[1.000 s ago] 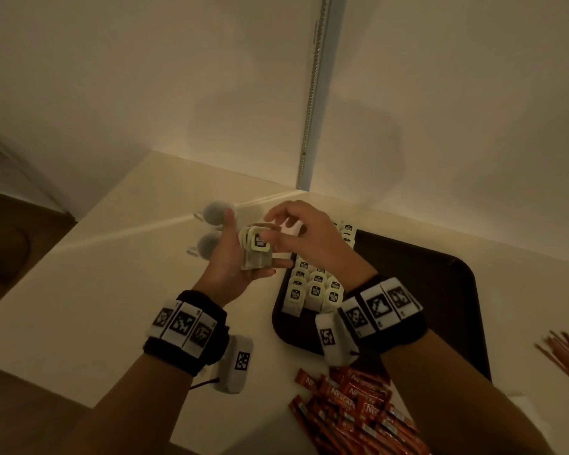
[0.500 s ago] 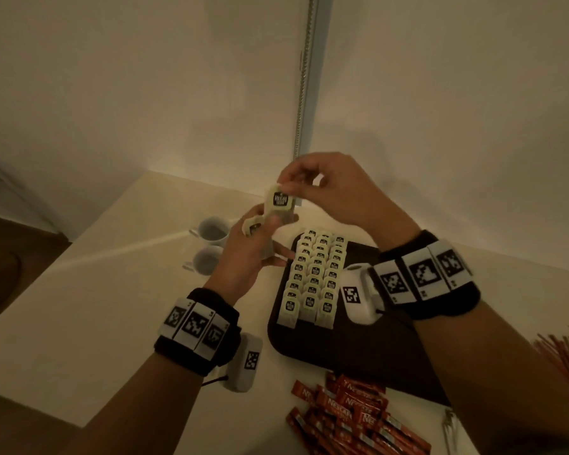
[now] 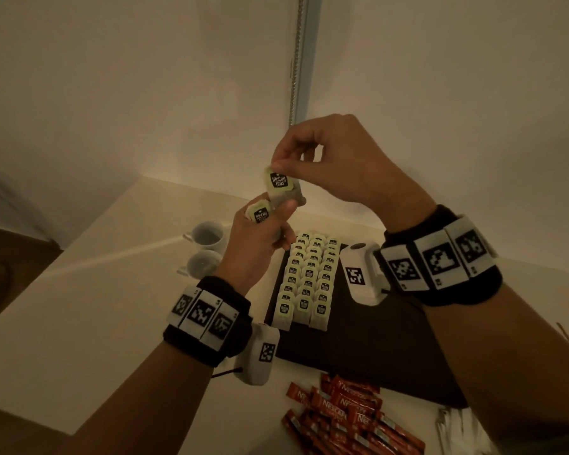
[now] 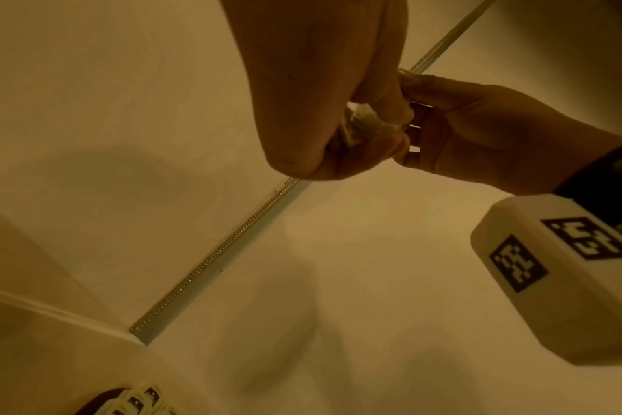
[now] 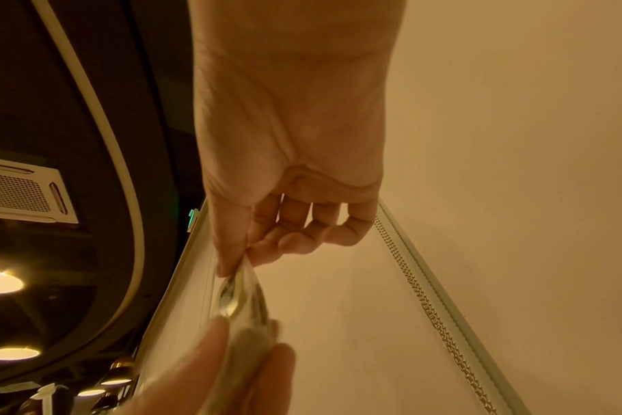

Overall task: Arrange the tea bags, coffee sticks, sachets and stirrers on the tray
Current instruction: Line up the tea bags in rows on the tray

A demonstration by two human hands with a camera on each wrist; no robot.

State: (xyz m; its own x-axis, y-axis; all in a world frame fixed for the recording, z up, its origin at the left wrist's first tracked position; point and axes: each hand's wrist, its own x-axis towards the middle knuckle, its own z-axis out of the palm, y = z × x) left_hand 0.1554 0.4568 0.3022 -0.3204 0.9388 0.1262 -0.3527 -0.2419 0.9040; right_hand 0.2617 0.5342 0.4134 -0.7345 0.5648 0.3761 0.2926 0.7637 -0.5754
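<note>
Both hands are raised above the table, over the tray's far left corner. My right hand (image 3: 284, 165) pinches the top edge of a pale green tea bag (image 3: 280, 187) with a black label. Just below it, my left hand (image 3: 270, 218) grips a small bunch of tea bags (image 3: 259, 212); the pinched bag's lower end still touches that bunch. Three neat columns of tea bags (image 3: 307, 277) lie on the left part of the black tray (image 3: 391, 349). In the right wrist view the pinched tea bag (image 5: 240, 292) hangs from thumb and forefinger.
Two white cups (image 3: 207, 236) stand left of the tray on the pale table (image 3: 79, 307). A loose heap of red coffee sticks (image 3: 345, 415) lies at the near edge. Walls meet close behind, with a bead chain (image 3: 296, 54) hanging in the corner.
Both hands rose from table height. The right hand has drawn one tea bag up and away from the bunch in the left hand. The head camera tilted, showing more of the tray.
</note>
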